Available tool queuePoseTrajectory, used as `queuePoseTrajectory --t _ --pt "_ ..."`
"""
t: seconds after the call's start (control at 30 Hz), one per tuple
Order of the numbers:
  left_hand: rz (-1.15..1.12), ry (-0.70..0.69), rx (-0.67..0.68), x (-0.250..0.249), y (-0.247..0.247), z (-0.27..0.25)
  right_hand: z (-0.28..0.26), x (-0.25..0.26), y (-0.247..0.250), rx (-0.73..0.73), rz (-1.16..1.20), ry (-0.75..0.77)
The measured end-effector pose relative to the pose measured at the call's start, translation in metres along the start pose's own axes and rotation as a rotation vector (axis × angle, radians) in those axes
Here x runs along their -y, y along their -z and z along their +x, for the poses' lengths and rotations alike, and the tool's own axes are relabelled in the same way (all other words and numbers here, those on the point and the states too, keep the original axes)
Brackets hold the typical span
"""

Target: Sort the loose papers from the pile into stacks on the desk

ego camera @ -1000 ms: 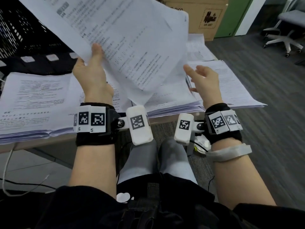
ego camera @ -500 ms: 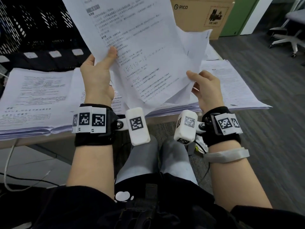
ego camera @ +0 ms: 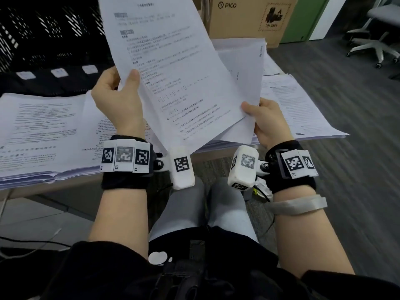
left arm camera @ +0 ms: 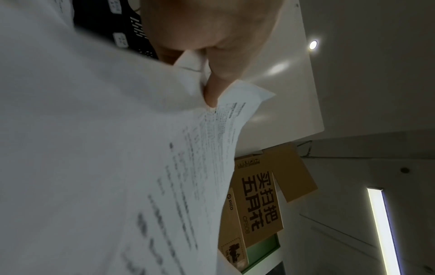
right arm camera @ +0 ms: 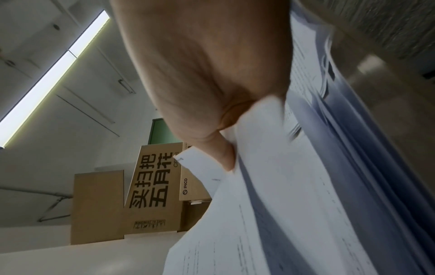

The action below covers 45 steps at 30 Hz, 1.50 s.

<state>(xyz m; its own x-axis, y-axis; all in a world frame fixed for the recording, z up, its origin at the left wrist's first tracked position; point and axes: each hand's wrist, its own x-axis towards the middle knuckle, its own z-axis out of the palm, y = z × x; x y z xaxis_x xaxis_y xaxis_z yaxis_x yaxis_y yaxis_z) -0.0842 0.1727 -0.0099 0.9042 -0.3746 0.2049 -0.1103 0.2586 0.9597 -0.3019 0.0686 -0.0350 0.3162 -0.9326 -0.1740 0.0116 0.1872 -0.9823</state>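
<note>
I hold a few printed white sheets up in front of me above the desk. My left hand pinches their left edge, thumb on the printed face; in the left wrist view the left hand pinches the sheets. My right hand grips the lower right corner of the sheets, and the right wrist view shows the right hand pinching the sheets. Below lie stacks of paper: a thick left stack and a right stack.
The desk's front edge runs just beyond my wrists. A cardboard box stands behind the desk. A black perforated panel is at the back left. An office chair is on the floor at far right.
The held sheets have swung more upright and toward me. My right hand, open and apart from them a second ago, now grips their lower right corner.
</note>
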Motion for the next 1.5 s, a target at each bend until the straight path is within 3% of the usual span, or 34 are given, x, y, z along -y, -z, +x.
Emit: queuePoseTrajectory --t 0.27,0.5,0.7,0.93,1.13,1.33,1.5 --pt "0.052 -0.016 -0.029 0.014 -0.02 0.0 0.002 -0.004 0.029 -0.084 0.147 0.027" --pt "0.122 0.061 -0.112 0.032 -0.035 0.003 0.008 -0.007 0.052 -0.248 0.142 0.11" --pt "0.233 0.068 -0.197 0.05 -0.039 0.015 0.013 -0.008 0.076 -0.448 0.285 0.188" --pt "0.312 0.169 -0.079 0.083 -0.041 0.024 0.016 -0.008 0.092 -0.676 0.387 0.251" --pt "0.278 0.254 0.039 0.091 -0.049 0.019 0.02 -0.013 0.098 -0.781 0.5 0.276" --pt "0.257 0.347 0.177 0.099 -0.05 0.018 0.017 -0.01 0.091 -0.755 0.55 0.26" --pt "0.26 0.328 0.213 0.099 -0.048 0.02 0.011 0.0 0.079 -0.665 0.62 0.226"
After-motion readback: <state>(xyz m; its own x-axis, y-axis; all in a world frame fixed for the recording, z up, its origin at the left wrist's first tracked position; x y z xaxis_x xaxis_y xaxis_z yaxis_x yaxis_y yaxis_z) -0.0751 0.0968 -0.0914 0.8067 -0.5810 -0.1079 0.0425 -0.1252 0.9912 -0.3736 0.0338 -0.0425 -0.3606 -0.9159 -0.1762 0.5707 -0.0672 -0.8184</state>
